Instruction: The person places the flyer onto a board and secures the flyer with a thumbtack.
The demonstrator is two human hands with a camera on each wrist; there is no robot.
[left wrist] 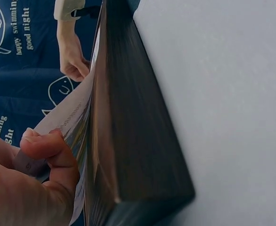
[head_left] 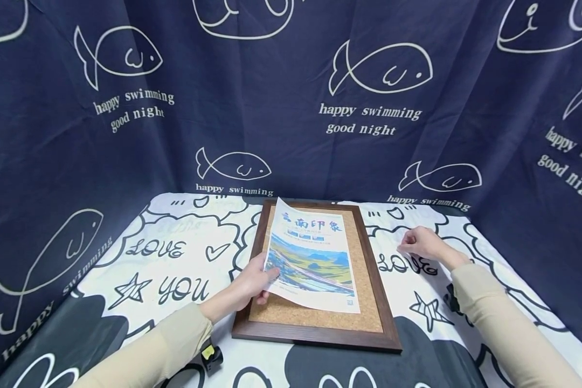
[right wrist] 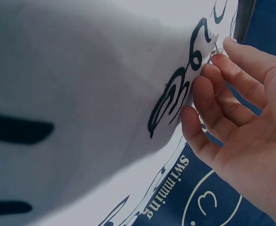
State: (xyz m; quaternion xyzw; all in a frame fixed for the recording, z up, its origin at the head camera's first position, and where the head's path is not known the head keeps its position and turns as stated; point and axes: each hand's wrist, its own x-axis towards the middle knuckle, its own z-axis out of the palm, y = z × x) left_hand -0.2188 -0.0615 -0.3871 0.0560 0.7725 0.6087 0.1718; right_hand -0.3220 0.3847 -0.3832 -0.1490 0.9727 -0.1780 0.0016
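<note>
A printed poster (head_left: pixel 315 258) with a landscape picture and blue characters lies over a brown-framed cork board (head_left: pixel 368 302), its upper left corner curling up. My left hand (head_left: pixel 254 280) pinches the poster's left edge between thumb and fingers. In the left wrist view the thumb and curled finger (left wrist: pixel 48 148) hold the paper beside the dark frame side (left wrist: pixel 138 117). Right of the board, my right hand (head_left: pixel 422 242) is raised over the patterned cloth. Its thumb and forefinger pinch a small pin (right wrist: pixel 216 50), mostly hidden by the fingertips, with a thin point showing.
The table is covered by a black-and-white cloth (head_left: pixel 174 269) with drawn words, stars and hearts. A dark blue curtain (head_left: pixel 291 108) with fish drawings hangs behind and at both sides. The board's wooden frame stands up from the cloth as a raised edge.
</note>
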